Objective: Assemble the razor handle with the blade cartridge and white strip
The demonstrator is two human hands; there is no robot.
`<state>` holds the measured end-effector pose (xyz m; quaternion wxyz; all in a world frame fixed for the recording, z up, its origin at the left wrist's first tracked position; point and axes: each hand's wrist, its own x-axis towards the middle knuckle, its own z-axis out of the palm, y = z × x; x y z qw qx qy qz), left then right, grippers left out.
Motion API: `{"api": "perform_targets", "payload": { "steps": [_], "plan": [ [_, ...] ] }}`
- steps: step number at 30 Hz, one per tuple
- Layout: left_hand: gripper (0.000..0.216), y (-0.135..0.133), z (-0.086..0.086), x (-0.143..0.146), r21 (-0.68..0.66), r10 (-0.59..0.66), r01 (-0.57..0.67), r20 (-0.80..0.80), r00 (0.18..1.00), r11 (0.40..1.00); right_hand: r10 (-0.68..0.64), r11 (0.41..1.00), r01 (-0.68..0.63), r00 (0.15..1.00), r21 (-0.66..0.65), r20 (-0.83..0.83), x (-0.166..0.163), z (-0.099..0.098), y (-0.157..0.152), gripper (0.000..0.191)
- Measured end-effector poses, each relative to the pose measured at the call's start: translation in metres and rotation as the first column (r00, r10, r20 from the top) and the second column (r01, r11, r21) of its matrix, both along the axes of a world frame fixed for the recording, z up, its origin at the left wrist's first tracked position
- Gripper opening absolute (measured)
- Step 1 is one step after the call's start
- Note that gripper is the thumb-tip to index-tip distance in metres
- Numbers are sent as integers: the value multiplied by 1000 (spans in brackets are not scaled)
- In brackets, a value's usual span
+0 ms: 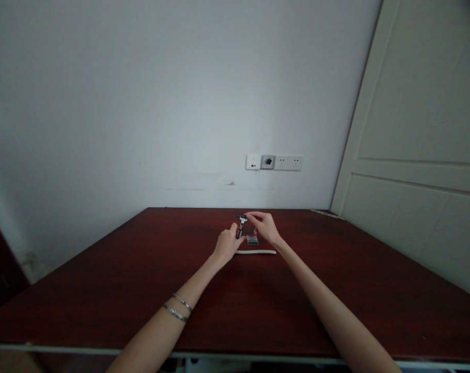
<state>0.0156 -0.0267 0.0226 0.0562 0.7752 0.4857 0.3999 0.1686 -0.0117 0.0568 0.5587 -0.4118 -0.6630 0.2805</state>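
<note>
A razor (241, 226) with a dark head and a silver and black handle stands nearly upright above the table. My left hand (226, 243) is closed around its handle. The fingertips of my right hand (265, 226) pinch the right edge of the razor's head. Just below and right of the handle lies a small clear plastic case (252, 240); what is inside is too small to make out. Nearer to me, a thin whitish strip (258, 252) lies crosswise on the table, its left end beside my left wrist.
The dark red wooden table (142, 290) reaches back to a pale wall with sockets (288, 163). A white panelled door (421, 181) stands along the right side. A thin flat strip (325, 213) lies at the table's far right corner.
</note>
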Motion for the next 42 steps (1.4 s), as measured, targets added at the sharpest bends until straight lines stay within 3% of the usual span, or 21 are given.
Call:
{"api": "perform_targets", "payload": {
  "steps": [13,28,42],
  "plan": [
    [23,2,-1,-1,30,6,-5,-20,1000,1000,17,1000,-17,999,3,-27,-2,1,-5,39],
    [18,5,-4,-1,10,-113,113,86,990,994,19,1000,-19,999,22,-32,-3,-1,-4,40],
    [22,5,-6,-1,12,-130,129,98,987,992,11,1000,-10,999,20,-32,-4,-1,-7,38]
  ]
}}
